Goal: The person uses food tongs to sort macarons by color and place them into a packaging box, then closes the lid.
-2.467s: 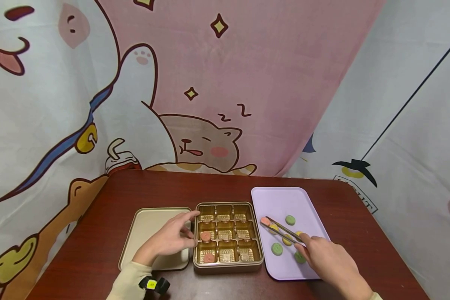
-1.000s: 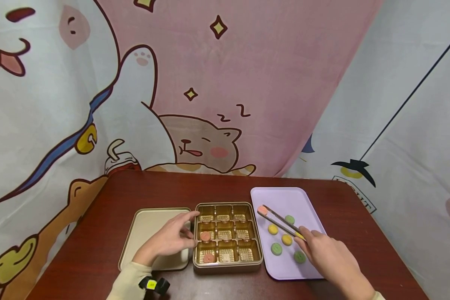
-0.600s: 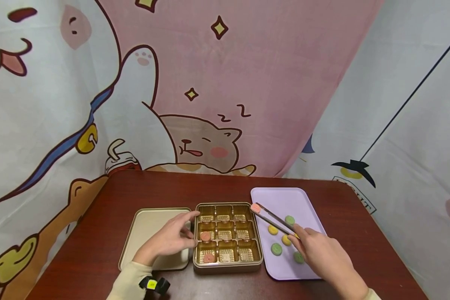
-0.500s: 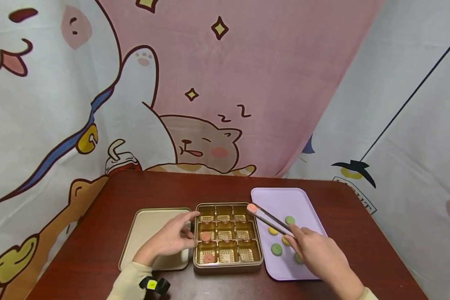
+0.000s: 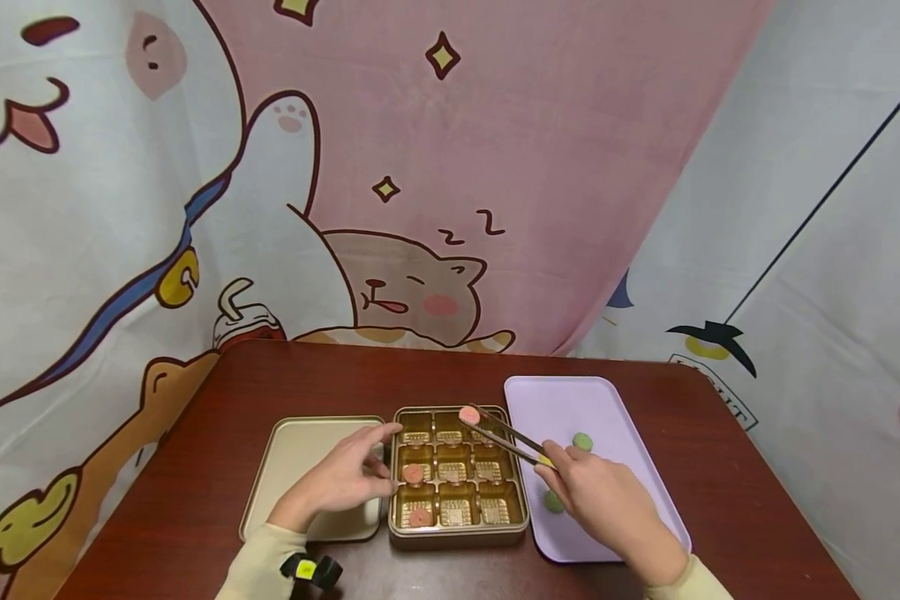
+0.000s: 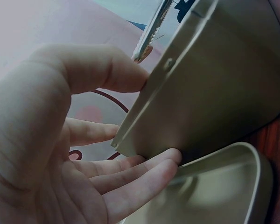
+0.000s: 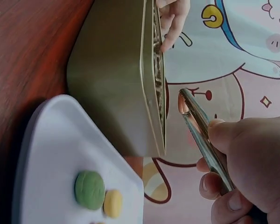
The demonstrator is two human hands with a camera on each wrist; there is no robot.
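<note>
My right hand (image 5: 603, 500) grips metal tongs (image 7: 206, 151) with serrated tips. Between the tips a pink macaron (image 5: 469, 414) is pinched, over the back row of a gold tin (image 5: 457, 538) divided into square compartments. Two pink macarons lie in its left column: one (image 5: 413, 473) in the middle row, the other (image 5: 420, 517) in the front row. My left hand (image 5: 348, 475) rests its spread fingertips along the tin's left wall and rim, as the left wrist view shows closely.
Right of the tin a lilac tray (image 5: 562, 396) bears a green macaron (image 5: 582, 441), another green one (image 7: 89, 190) and a yellow one (image 7: 113, 203); my right hand hides part of it. A flat gold lid (image 5: 300, 433) lies left of the tin, under my left hand.
The tongs have lifted the pink macaron off the lilac tray and carried it left, over the tin. My left hand has stayed at the tin's left side.
</note>
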